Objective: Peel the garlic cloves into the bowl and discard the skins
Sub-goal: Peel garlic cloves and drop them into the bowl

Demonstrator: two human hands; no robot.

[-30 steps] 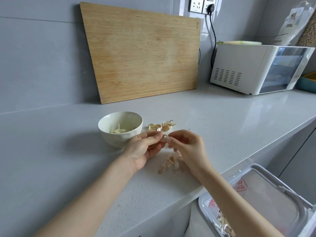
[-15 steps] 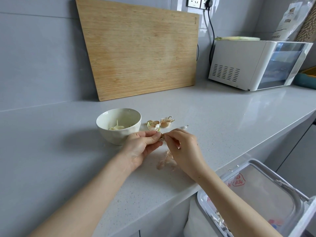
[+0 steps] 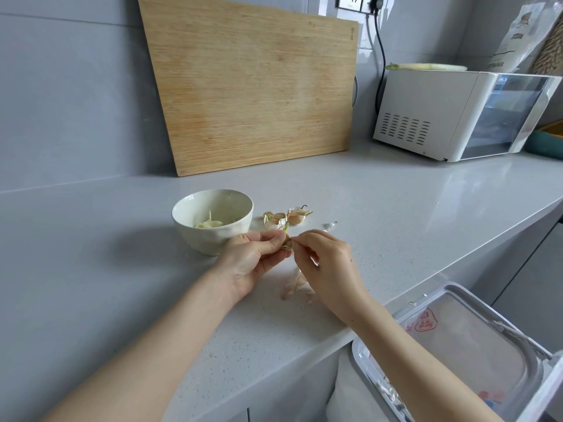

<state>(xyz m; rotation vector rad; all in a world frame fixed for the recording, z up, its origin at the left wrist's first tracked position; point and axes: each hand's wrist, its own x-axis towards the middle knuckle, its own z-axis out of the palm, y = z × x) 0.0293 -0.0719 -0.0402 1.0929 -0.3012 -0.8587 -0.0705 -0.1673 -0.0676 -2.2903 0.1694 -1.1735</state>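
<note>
Hardly anything has moved in the last half second: the garlic clove (image 3: 287, 244) sits at the same spot above the tabletop (image 3: 396, 208), just in front and to the right of the bowl (image 3: 210, 240), and both hands stay closed on it. Compared with a second ago the two hands have come up slightly and closer to the bowl, and a small white scrap (image 3: 329, 226) now shows on the tabletop beyond the right hand's knuckles. The left hand (image 3: 254, 260) holds the clove between thumb and curled fingers, with a thin green shoot poking up past them. The right hand (image 3: 330, 266) pinches the clove's near end with thumb and forefinger, its other fingers curled under. Below the hands a loose heap of papery skins (image 3: 295, 289) lies on the tabletop, unmoved. In the bowl lie pale peeled cloves (image 3: 208, 223). Right of the bowl, two unpeeled cloves (image 3: 275, 220) (image 3: 297, 216) rest side by side where they were. Against the back wall leans a wooden cutting board (image 3: 253, 86), and to the right stands a white appliance (image 3: 426, 117) with a black cable (image 3: 379, 56) running up toward a wall socket. Beyond the counter edge at lower right an open bin (image 3: 487, 312) holds more skins (image 3: 390, 391).
</note>
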